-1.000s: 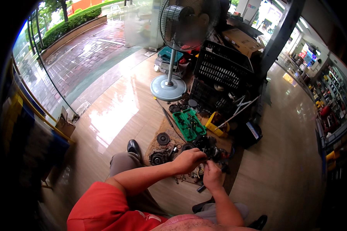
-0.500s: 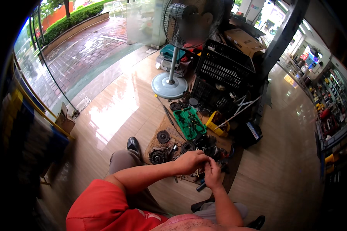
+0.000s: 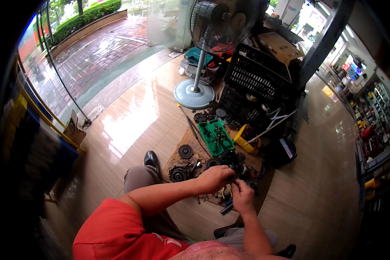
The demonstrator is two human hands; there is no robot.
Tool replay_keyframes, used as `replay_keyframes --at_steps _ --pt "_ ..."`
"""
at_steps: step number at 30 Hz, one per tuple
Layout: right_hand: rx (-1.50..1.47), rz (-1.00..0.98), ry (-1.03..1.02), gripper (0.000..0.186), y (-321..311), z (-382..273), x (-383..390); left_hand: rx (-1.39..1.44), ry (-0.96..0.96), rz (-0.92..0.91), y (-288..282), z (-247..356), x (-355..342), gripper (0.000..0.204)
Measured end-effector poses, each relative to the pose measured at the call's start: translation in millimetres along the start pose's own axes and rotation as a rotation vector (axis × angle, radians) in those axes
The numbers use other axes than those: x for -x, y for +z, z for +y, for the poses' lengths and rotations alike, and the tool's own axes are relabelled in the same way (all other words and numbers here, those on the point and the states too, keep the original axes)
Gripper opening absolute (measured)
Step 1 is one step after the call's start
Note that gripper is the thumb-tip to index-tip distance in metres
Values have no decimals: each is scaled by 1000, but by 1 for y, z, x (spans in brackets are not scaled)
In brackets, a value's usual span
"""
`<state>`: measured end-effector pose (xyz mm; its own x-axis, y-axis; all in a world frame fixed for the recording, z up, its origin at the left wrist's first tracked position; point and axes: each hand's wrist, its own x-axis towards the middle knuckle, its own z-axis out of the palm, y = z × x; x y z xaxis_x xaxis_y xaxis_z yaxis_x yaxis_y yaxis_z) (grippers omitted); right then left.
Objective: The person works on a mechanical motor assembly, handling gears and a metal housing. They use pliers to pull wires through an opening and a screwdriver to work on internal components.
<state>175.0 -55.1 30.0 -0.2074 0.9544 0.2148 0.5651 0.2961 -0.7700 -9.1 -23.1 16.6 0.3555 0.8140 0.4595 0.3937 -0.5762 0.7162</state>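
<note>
My left hand (image 3: 216, 179) is closed in a pinch above the pile of dark machine parts, its fingertips pointing right. Close beside it, a little lower, my right hand (image 3: 243, 196) has its thumb and fingers curled together. Whatever is between the fingers of either hand is too small and dark to make out. Under and around the hands lie greasy parts: a round dark disc (image 3: 186, 151), a round ribbed machine part (image 3: 178, 174) and several small pieces. A dark tube (image 3: 226, 210) lies below my right hand. Beyond the hands, a green tool case (image 3: 215, 136) holds dark pieces.
A stained cardboard sheet (image 3: 172, 160) lies under the parts. A yellow container (image 3: 246, 139) sits right of the green case. Farther back stand a fan with a round grey base (image 3: 194, 94), black plastic crates (image 3: 258, 73) and a cardboard box (image 3: 278, 46). A long thin rod (image 3: 194, 130) lies left.
My hands have drawn slightly apart at the fingertips, where they were touching before. The whole view has shifted a little; the parts on the floor look unmoved.
</note>
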Motion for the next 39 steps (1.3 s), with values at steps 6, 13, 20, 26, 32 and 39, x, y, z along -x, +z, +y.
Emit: replay_keyframes --at_steps 6,13,20,26,32,39 --pt "27 5 -23 14 -9 4 -2 -14 29 -62 1 -1 1 21" --pt "71 71 -119 8 -15 -1 -5 -30 28 -137 4 -3 3 23" --pt "68 63 -78 7 -18 3 -6 79 -4 -218 6 -6 4 24" --pt "-29 76 10 7 -22 -2 -8 345 -132 -210 5 -3 3 24" --pt "50 56 9 8 -24 0 -9 692 -530 -226 -15 11 -10 22" --pt "85 27 -130 7 -16 31 -7 1352 -678 60 -10 -9 -9 21"
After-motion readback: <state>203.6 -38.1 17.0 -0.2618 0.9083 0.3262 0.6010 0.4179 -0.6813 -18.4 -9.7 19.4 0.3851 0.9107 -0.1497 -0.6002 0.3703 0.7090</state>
